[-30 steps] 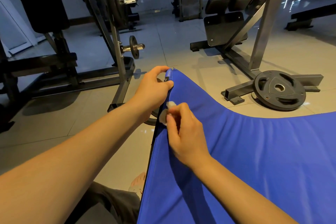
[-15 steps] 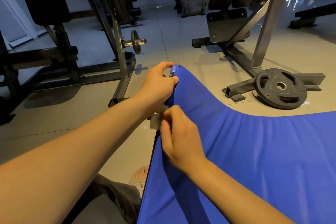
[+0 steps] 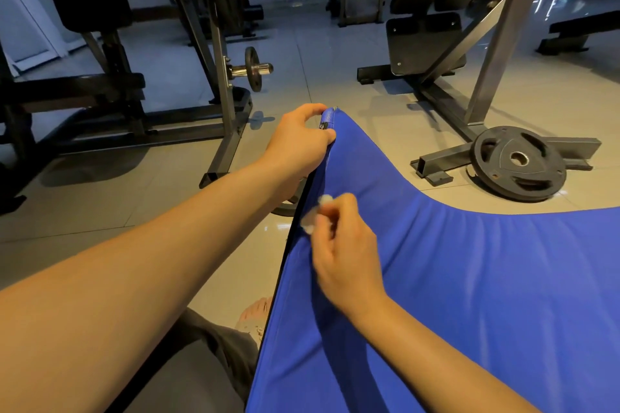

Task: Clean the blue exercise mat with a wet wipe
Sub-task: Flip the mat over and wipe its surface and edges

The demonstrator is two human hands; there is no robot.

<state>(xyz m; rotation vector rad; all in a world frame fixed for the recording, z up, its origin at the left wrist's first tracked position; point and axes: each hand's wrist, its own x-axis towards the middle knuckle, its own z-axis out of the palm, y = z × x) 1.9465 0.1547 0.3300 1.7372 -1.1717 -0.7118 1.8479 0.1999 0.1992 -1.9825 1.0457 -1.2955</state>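
The blue exercise mat (image 3: 469, 278) is lifted off the floor and fills the lower right of the view, its far corner raised. My left hand (image 3: 298, 144) grips that corner near a small zipper. My right hand (image 3: 342, 251) pinches a small white wet wipe (image 3: 313, 214) against the mat's left edge, a little below the left hand. The wipe is blurred and partly hidden by my fingers.
A black weight plate (image 3: 518, 163) lies on the tiled floor to the right, against a bench frame (image 3: 446, 100). A rack with a loaded peg (image 3: 253, 69) stands left of the mat. My foot (image 3: 256, 315) and trouser leg show below the mat edge.
My right hand has slid the wipe along the mat's left edge, first toward me, then back up slightly. The left hand keeps its grip on the corner.
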